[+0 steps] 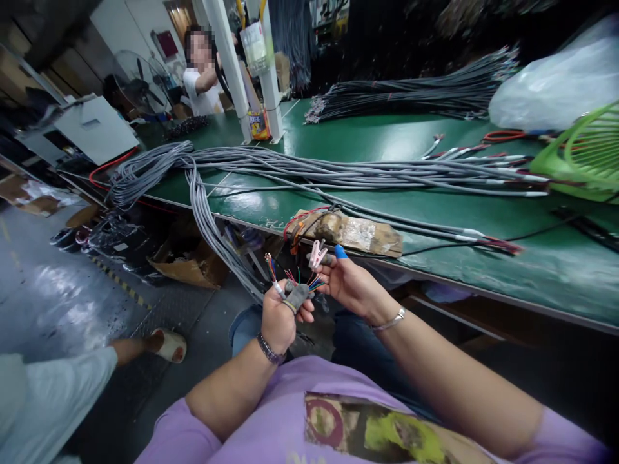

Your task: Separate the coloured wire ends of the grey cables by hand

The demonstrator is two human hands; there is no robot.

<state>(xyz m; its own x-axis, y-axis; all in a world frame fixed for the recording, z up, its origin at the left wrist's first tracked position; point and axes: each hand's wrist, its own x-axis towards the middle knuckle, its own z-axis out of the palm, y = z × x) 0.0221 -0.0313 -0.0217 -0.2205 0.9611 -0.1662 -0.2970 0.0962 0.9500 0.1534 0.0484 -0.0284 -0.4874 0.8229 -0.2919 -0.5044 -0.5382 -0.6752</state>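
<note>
My left hand (283, 317) is closed around the end of a grey cable, with grey finger covers on some fingers. Thin coloured wires (271, 267) fan out above its thumb, and more coloured wires (315, 282) stick out toward my other hand. My right hand (349, 283), wearing a blue finger cover and a grey one, has its fingers bent at a small pale pink clip (318, 254). Its lower fingertips are close to the wires; whether they touch is hard to make out. Just beyond lies a taped cardboard block (355, 233) with red and orange leads at its left end.
Long grey cables (290, 166) run along the green bench (367, 145), some hanging over its front edge. A dark cable bundle (411, 96), a plastic bag (556, 84) and a green basket (585, 154) lie behind and right. Two other people are at the left.
</note>
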